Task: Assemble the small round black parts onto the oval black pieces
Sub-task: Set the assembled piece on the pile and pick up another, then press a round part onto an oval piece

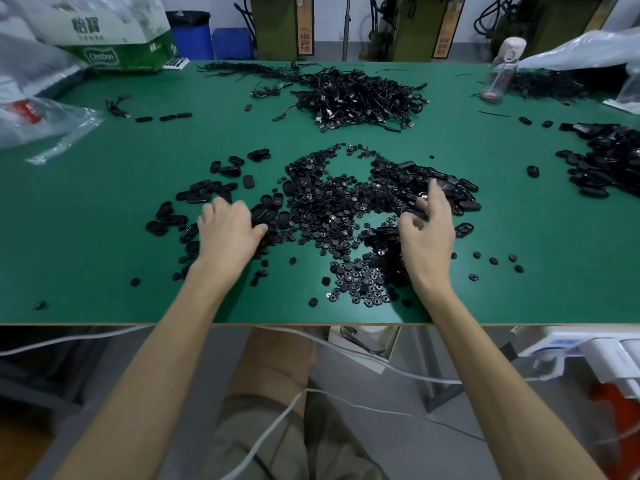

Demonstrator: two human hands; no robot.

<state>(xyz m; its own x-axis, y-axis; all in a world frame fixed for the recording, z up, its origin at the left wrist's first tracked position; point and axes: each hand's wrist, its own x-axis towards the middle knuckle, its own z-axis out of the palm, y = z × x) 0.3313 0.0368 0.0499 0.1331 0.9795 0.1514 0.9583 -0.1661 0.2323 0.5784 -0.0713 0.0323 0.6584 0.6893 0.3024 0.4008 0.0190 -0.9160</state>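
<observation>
Small round black parts (332, 216) lie in a wide heap at the middle of the green table (104, 209). Oval black pieces (204, 192) are scattered to its left, and more ovals (450, 188) lie at its right edge. My left hand (227, 233) lies palm down on the left ovals, its fingers bent with the tips hidden and the thumb pointing toward the heap. My right hand (427, 233) hovers over the heap's right side, two fingers stretched toward the ovals and the thumb curled. A round part with a shiny centre (423, 195) sits at its fingertips.
A tangle of black cables (360, 95) fills the far middle. Another pile of black oval pieces (609, 157) lies at the right. Plastic bags (38, 123) and a cardboard box (117, 32) stand far left, and a clear bottle (502, 67) far right. The table's front edge (311, 323) is near my forearms.
</observation>
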